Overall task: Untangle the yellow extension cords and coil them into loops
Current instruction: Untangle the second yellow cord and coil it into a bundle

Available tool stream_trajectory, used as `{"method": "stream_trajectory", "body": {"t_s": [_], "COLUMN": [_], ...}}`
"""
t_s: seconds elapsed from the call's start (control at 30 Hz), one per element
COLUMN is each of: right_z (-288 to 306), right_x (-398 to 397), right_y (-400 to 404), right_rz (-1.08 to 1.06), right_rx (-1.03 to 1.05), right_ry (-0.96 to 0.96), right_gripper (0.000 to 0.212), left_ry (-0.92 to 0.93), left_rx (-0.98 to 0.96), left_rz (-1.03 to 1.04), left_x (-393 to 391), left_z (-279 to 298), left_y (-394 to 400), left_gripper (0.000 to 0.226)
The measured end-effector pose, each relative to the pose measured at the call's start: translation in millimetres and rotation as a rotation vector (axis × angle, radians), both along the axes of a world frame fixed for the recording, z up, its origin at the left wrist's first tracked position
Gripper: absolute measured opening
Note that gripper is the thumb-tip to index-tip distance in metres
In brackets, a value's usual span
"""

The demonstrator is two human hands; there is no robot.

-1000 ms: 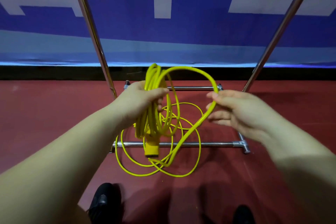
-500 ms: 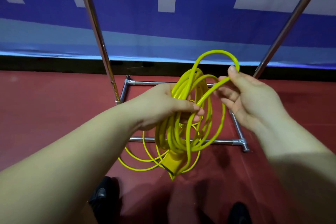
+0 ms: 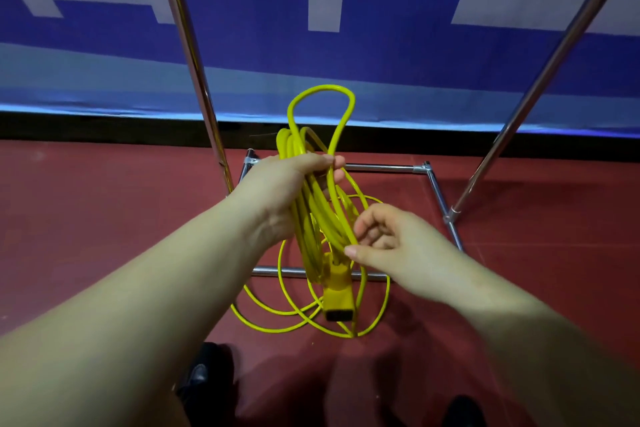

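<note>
Midway through coiling, the left hand (image 3: 294,184) clutches the gathered loops of yellow cord (image 3: 313,215) above the floor (image 3: 104,218); the right hand (image 3: 384,239), fingers loosely curled, touches a strand, holding nothing. Next: draw up slack lying below.

- One view only, from a camera worn on the person's head, so no part of the scene is shared with a second view.
- It faces forward and down, along both bare forearms to the left hand (image 3: 294,191) and right hand (image 3: 391,246).
- The hands sit near, mid-frame; the dark red floor (image 3: 104,211) lies below.
- Wide-angle bending shows in the slanted shiny metal poles (image 3: 187,45) and the blue-and-white banner (image 3: 398,28) ahead.
</note>
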State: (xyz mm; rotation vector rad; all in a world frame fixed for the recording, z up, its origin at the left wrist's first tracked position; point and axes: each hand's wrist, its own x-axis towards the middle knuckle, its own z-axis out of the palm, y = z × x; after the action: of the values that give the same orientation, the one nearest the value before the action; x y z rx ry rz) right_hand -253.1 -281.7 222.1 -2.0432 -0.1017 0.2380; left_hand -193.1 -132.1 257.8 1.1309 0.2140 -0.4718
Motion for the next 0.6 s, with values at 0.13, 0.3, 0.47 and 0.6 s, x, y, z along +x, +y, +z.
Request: {"method": "stream_trajectory", "body": {"t_s": [0.13,0.3,0.47,0.6], "right_z": [-11,-1,21,13], "right_x": [0,3,8,9], "right_y": [-2,-4,-27,-38], "right_rz": [0.088,-0.054,-0.448,-0.449], "right_rx": [-0.180,0.003,0.182,-0.220], "right_ry": [0.072,0.017,-0.197,-0.278], "right_gripper": [0.024,0.027,0.018,0.018], "left_ry": [0.032,0.035,0.005,-0.039], "left_rx": [-0.053,-0.069,0.070,0.193], "left_rz": [0.103,0.146,0.161,0.149], "left_x": [7,16,17,15], "left_z": [0,-1,-8,-11], "left_y": [9,20,19,19], "left_gripper": [0.014,0.016,0.019,0.025]}}
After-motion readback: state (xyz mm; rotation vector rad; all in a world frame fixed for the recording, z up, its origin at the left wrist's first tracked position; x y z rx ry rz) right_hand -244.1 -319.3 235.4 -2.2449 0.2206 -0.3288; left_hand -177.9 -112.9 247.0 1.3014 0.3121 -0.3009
